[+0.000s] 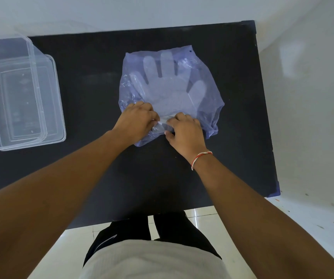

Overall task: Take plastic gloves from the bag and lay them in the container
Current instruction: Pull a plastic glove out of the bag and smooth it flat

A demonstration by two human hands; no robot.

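**Thin film at the bag mouth, and plenty that could slip**

Both hands are working at the near edge of the pale blue bag point(210, 101), which lies flat in the middle of the black table point(93, 81). The left hand point(136, 121) is curled down on the bag's mouth at about seven o'clock of it; the right hand point(186, 131), with a red-and-white thread bracelet point(201, 158) on its wrist, pinches crumpled clear film just beside it. The fingers are narrow and closed on plastic, though I cannot tell whether it is bag or glove they hold.

The plastic gloves point(170, 85) show through the bag as a flat stack, fingers pointing to twelve o'clock. The clear container point(59, 109) sits well apart at nine o'clock.

My worry: the sheets cling, so several may come out together, or the bag itself lifts and drags. A hard tug could tear the film.
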